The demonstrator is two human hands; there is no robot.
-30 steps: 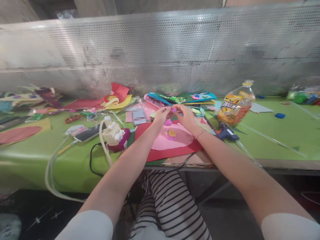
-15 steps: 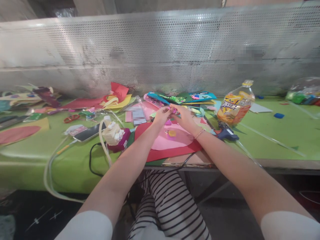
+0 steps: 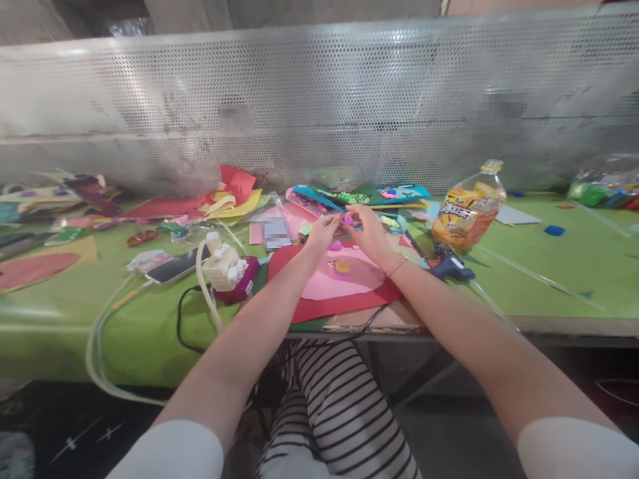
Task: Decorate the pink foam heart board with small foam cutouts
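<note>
My left hand (image 3: 323,233) and my right hand (image 3: 367,229) meet over the far edge of a pink paper oval (image 3: 364,276). Between their fingertips is a small lump of pink-purple modelling clay (image 3: 347,219), and the fingers of both are closed on it. Another bright pink clay piece (image 3: 335,245) lies just below the hands. Nearer to me on the oval sits a small figure (image 3: 341,267) in yellow and purple. The oval rests on a larger red sheet (image 3: 319,311).
Left are a power strip (image 3: 234,283) with cables, a phone (image 3: 177,266) and red scissors (image 3: 142,237). On the right stand a plastic bottle (image 3: 466,209) and a dark glue gun (image 3: 452,265). Coloured paper crafts (image 3: 359,195) lie behind my hands, before a perforated metal panel (image 3: 319,100).
My right hand's fingers have shifted slightly, so more of the pink-purple clay shows between the hands. The things on the table stay where they were.
</note>
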